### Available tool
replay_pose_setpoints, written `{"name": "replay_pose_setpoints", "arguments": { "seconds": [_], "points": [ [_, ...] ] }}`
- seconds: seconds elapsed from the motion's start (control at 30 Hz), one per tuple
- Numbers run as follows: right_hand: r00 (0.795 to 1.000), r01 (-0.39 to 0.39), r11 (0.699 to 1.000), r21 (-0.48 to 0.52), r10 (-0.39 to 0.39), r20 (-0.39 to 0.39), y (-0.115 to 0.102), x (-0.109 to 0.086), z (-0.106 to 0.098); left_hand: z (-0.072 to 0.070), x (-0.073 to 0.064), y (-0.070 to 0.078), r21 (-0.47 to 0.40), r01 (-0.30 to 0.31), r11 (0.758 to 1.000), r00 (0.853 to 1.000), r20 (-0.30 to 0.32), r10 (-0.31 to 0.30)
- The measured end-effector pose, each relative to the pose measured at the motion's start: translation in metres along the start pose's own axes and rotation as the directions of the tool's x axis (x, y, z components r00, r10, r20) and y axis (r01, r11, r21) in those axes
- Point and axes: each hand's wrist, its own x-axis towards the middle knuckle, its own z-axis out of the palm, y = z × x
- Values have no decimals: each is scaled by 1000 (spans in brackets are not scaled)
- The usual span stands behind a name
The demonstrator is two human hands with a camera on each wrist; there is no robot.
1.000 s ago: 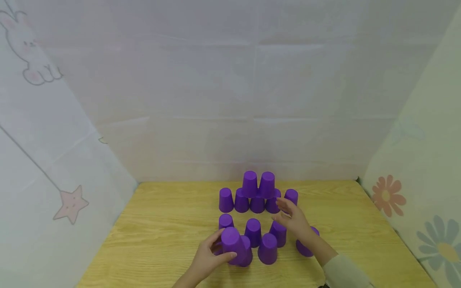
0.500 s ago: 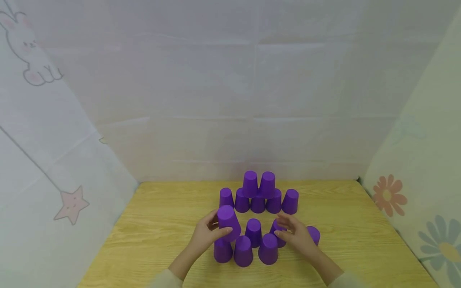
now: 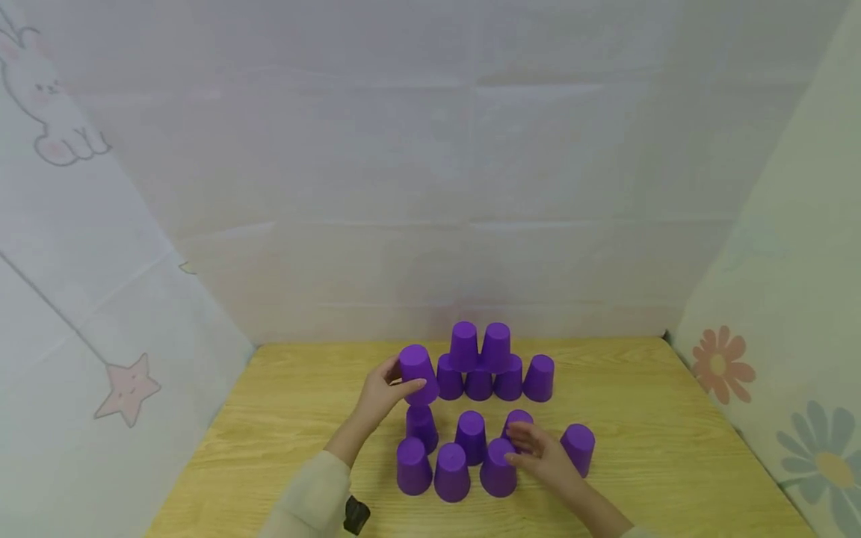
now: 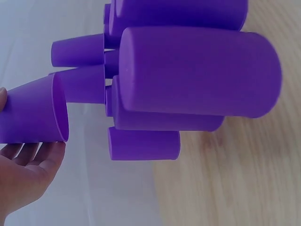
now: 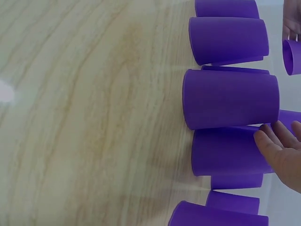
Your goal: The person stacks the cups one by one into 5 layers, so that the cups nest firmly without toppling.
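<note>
My left hand grips an upside-down purple cup, its thumb across the near side. The cup is held up level with the left end of the back row, its wide mouth downward. The left wrist view shows fingers along the side of that cup. My right hand is at the right front cup, fingers loosely bent and gripping nothing. Fingertips lie right by a cup in the right wrist view.
Two purple cups stand on a back row of upside-down cups. Nearer are several more, including a middle cup and a left front cup. One cup stands apart at right on the wooden table.
My left hand has carried the cup away from me, from over the front cups to the left end of the back row. My right hand has come back toward the front cups.
</note>
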Motion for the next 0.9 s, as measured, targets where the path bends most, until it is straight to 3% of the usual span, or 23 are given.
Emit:
{"name": "replay_pose_setpoints", "arguments": {
  "seconds": [0.27,0.4,0.67,0.9],
  "points": [
    [999,38,997,-64,-38,0,14,-2,8,-4,41,-25,-5,3,1000,999,-54,-3],
    [1000,24,998,-55,-24,1,20,-3,10,0,55,-30,3,12,1000,995,-94,-11],
    [999,17,997,-82,-19,-28,25,-8,15,12,72,-36,-7,18,1000,993,-121,-19],
    [999,13,994,-108,-18,-45,29,-7,22,15,79,-40,-3,61,998,988,-140,-61]
  ]
}}
